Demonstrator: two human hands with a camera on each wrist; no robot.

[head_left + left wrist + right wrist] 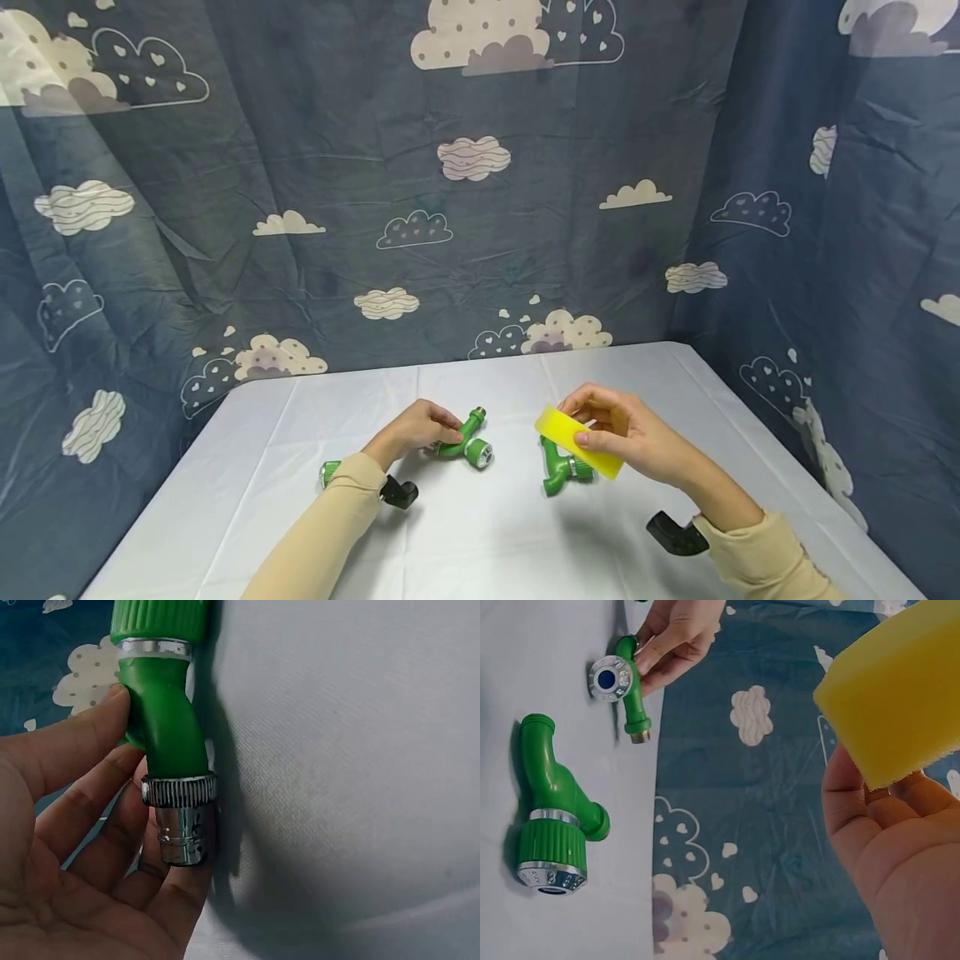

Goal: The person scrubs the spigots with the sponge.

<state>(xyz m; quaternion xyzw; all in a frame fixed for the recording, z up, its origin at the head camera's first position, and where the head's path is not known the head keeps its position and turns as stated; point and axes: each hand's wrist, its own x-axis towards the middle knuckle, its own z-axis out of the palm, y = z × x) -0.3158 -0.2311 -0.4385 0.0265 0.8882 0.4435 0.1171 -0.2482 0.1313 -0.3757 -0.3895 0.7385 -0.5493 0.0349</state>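
My left hand [422, 427] holds a green tap [467, 433] with a ribbed green knob at the middle of the table. In the left wrist view the thumb and fingers pinch the green tap [166, 712] near its ribbed silver spout collar. My right hand [630, 433] grips a yellow sponge [577, 442] between thumb and fingers, above a second green tap [557, 468] lying on the table. The yellow sponge [900, 690] and the second tap [555, 780] are apart in the right wrist view.
Another green-knobbed item [328, 472] lies on the white table [465, 550] to the left, partly hidden by my left forearm. Black wrist mounts stick out from both sleeves. A dark blue curtain with clouds [525, 233] hangs behind and beside the table.
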